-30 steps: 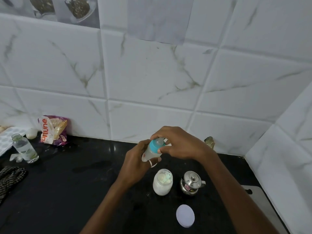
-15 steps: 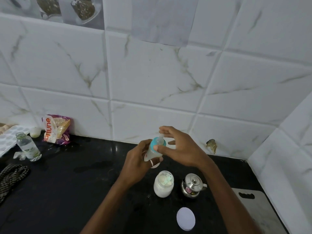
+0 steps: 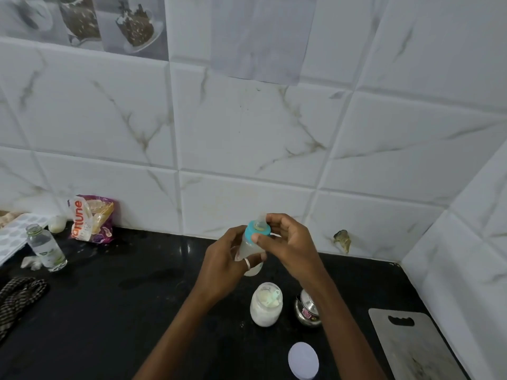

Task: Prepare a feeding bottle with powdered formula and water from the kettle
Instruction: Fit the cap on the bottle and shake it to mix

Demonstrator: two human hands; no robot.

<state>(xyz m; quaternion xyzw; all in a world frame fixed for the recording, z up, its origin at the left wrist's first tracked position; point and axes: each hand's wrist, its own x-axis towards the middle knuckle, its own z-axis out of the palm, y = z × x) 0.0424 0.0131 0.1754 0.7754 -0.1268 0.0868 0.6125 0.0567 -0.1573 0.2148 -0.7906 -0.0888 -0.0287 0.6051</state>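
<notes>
The table (image 3: 115,319) is glossy black. White wall tiles (image 3: 247,127) carry grey-brown marble veins. The feeding bottle (image 3: 251,249) is cloudy white with a turquoise collar (image 3: 250,233). The open jar (image 3: 266,305) holds white powder; its round lid (image 3: 303,360) is white. The small kettle (image 3: 307,308) is shiny silver. A purple packet (image 3: 92,218) bears orange lettering.

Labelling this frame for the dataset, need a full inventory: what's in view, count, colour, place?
feeding bottle: 1, clear with teal collar, held above the counter
powder jar: 1, white, open, counter centre
jar lid: 1, white, counter front
small kettle: 1, steel, right of jar
cutting board: 1, grey, counter right
snack packet: 1, purple and white, against wall
glass bottle: 1, clear, uncapped, counter left
cloth: 1, black-and-white, left edge
left hand: 1, grip on bottle body
right hand: 1, fingers at teal collar
</notes>
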